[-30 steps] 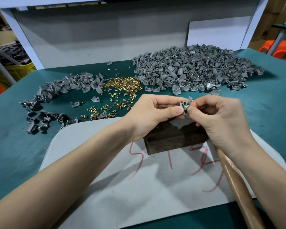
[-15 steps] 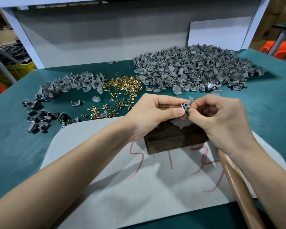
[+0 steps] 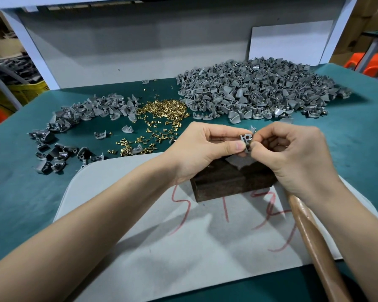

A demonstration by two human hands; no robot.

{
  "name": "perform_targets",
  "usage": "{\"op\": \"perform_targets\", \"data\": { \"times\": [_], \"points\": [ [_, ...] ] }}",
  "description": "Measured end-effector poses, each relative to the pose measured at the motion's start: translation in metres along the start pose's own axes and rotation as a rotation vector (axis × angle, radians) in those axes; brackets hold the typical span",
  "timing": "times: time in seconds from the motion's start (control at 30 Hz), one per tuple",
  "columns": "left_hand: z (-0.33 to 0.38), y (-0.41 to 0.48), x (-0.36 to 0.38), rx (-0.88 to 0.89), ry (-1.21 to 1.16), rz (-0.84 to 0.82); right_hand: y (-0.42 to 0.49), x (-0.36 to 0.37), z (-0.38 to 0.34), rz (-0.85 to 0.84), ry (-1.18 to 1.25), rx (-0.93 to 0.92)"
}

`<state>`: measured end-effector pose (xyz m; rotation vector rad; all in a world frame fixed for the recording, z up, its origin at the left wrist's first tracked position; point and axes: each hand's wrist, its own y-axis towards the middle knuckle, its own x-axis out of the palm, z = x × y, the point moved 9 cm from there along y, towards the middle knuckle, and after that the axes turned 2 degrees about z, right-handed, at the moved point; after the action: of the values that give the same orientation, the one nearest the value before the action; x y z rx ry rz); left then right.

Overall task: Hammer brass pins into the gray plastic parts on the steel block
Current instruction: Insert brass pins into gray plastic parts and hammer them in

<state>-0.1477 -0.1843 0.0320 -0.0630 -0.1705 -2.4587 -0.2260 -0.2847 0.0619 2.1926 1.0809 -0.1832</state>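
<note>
Both hands raised just above the steel block (image 3: 227, 182), fingers curled in, meeting on one gray plastic part (image 3: 246, 138). Left hand (image 3: 203, 149) pinching its left edge between thumb and forefinger; right hand (image 3: 292, 155) pinching its right edge, fingertips pressed close. Something small and dark at those fingertips, too small to tell. Nearest the camera, a wooden handle (image 3: 314, 236) running under the right wrist, across a pale gray sheet (image 3: 162, 247) marked with red scrawl (image 3: 181, 205). Block sitting on that sheet, sheet lying on a green table cover (image 3: 20, 192). Farther back, loose brass pins (image 3: 164, 109) scattered and heaped at centre, a small pile of gray parts (image 3: 92, 107) to the left, a much larger pile (image 3: 260, 88) to the right. Behind these, a gray back panel (image 3: 140, 51) with a white board (image 3: 290, 40) leaning on it; a yellow crate (image 3: 28, 88) far left, orange stools (image 3: 373, 64) far right. Compared with a second ago: same two-handed pinch in nearly the same spot, holed flat face of the part turned more toward the camera.
</note>
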Motion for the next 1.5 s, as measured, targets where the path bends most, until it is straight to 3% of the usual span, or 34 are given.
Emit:
{"op": "perform_targets", "data": {
  "times": [0.7, 0.9, 1.13, 1.5],
  "points": [
    [0.002, -0.002, -0.001, 0.010, -0.024, 0.005, -0.001, 0.002, 0.000, 0.006, 0.029, -0.013],
    [0.001, -0.001, -0.002, -0.010, -0.048, 0.022, 0.000, 0.002, 0.001, -0.002, 0.105, 0.032],
    [-0.003, 0.000, -0.004, -0.032, -0.056, 0.044, 0.002, 0.006, 0.010, -0.040, 0.356, 0.161],
    [-0.001, -0.001, -0.004, -0.040, -0.006, 0.071, 0.003, 0.004, 0.008, -0.029, 0.326, 0.106]
  ]
}}
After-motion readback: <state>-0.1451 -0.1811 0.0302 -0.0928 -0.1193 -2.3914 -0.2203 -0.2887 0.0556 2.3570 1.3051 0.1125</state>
